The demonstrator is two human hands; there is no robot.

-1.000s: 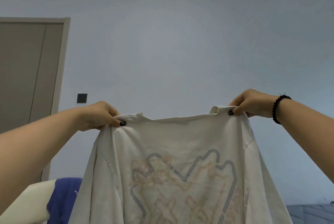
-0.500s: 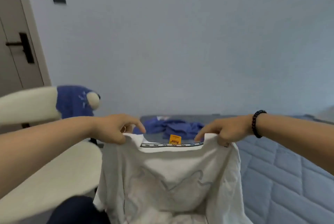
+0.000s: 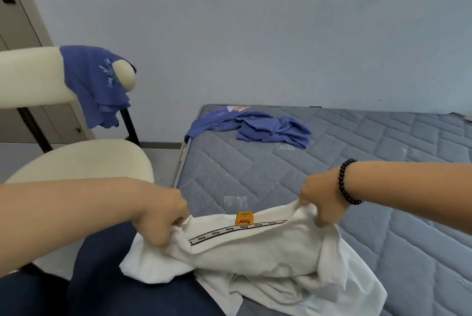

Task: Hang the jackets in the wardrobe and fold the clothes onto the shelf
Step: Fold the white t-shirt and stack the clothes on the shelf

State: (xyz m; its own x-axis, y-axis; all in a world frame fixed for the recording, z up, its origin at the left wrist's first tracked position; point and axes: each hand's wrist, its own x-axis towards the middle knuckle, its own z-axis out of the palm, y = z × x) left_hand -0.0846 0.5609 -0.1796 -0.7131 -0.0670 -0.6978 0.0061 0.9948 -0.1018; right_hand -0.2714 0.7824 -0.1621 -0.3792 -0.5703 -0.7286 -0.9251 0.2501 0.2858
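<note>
A white T-shirt (image 3: 258, 259) with an orange neck label lies partly on the near edge of the blue-grey mattress (image 3: 383, 162) and partly over my dark-trousered lap. My left hand (image 3: 161, 216) grips its left shoulder and my right hand (image 3: 321, 200), with a dark bead bracelet on the wrist, grips its right shoulder. The collar is stretched between both hands. A crumpled blue garment (image 3: 260, 128) lies farther back on the mattress. Another blue garment (image 3: 99, 86) hangs over the back of a chair.
A cream chair (image 3: 84, 160) with black legs stands to the left of the mattress. A door or wardrobe panel (image 3: 15, 22) is at the far left. A plain pale wall runs behind the mattress.
Both hands have brought the white T-shirt down from head height to the mattress edge and my lap. The view has tilted downward, revealing the mattress and chair.
</note>
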